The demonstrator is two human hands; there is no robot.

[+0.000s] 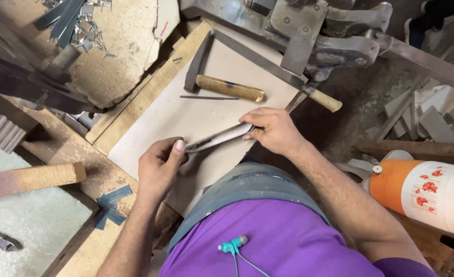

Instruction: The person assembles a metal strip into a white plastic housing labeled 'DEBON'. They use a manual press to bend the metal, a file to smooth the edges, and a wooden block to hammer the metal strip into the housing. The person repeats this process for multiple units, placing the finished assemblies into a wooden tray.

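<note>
A pale board [186, 115] covers the middle of the tabletop [78, 154], framed on its far and left sides by worn wooden planks. Over the near part of this board the person holds a narrow, slightly curved strip of grey metal [219, 137] by both ends, so that it spans the gap between the hands and slants up toward the right. The left hand [159, 166] is closed round the strip's lower left end, thumb pressed on top; the right hand [274, 131] pinches the upper right end between thumb and fingers.

At the far edge of the board a heavy steel machine [309, 36] overhangs it (grey, much scuffed), with a wooden-handled lever [322, 98] sticking out beside the right hand. A hammer [222, 84] with a wooden handle lies on the board just beyond the strip, and a thin dark rod [209, 97] lies alongside it.

To the right, off the tabletop, stands an orange and white jug [421, 192] with red flowers. On the left a wooden block [29, 179] rests across a grey slab, small cut metal strips [109, 205] lie near the left forearm, and more offcuts [78, 23] are heaped at far left.

Bare board lies between hammer and hands; its right edge runs close under the right hand.
</note>
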